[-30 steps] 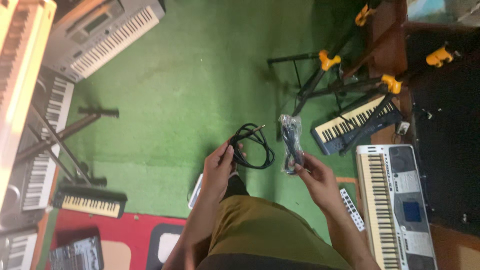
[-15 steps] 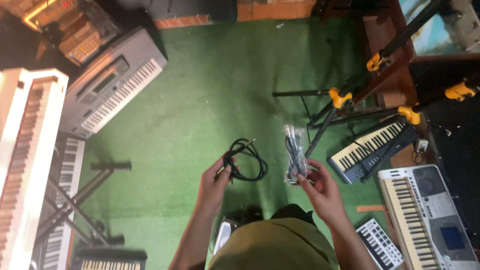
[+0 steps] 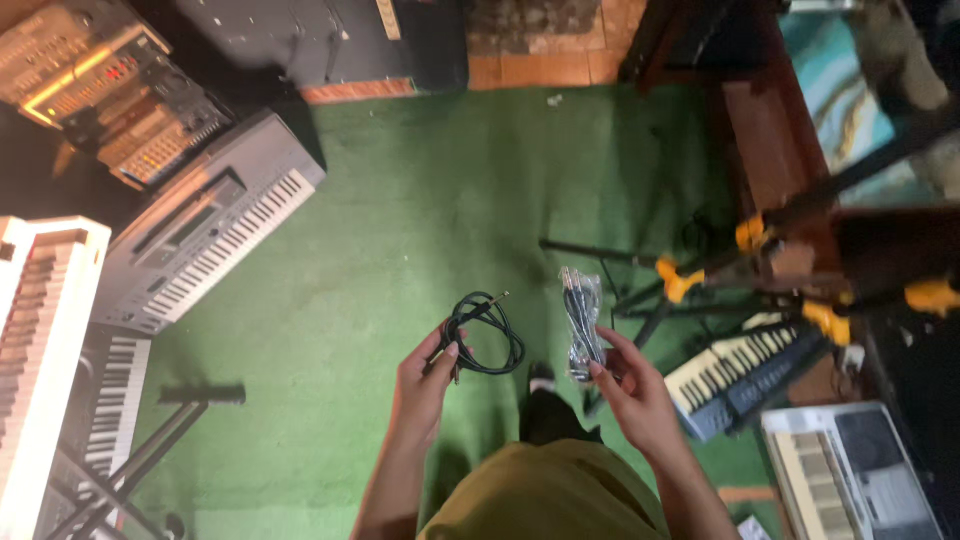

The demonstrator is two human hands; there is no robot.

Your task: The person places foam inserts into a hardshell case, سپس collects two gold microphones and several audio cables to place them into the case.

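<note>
— Hands first, please. What do I have in each?

— Left hand (image 3: 425, 375) is pinched around a coiled black cable (image 3: 485, 335); the thumb and fingers close narrowly on one side of the loop, and a plug end sticks up and to the right from the coil. Right hand (image 3: 630, 390) grips a clear plastic packet (image 3: 582, 320) with a dark cable folded inside; fingers are closed on its lower end, and the packet stands nearly upright above them.

— How do the two sit against each other?

— Near each other at about the same height, apart, with a strip of green carpet (image 3: 430, 200) showing between them. Both are held out in front of my body, above the floor.

— And around me?

— To my left, a grey keyboard (image 3: 205, 240) lies slanted on the carpet, with a white keyboard (image 3: 40, 320) just beyond it at the frame's edge. A black stand (image 3: 170, 440) lies low on the left. To my right, a dark folding stand with yellow clamps (image 3: 680, 280) is just beyond the packet, and a small blue keyboard (image 3: 745, 375) lies beside my right hand. A silver keyboard (image 3: 850, 470) fills the lower right corner. My shoe (image 3: 542, 378) shows on the carpet between the two hands.
</note>
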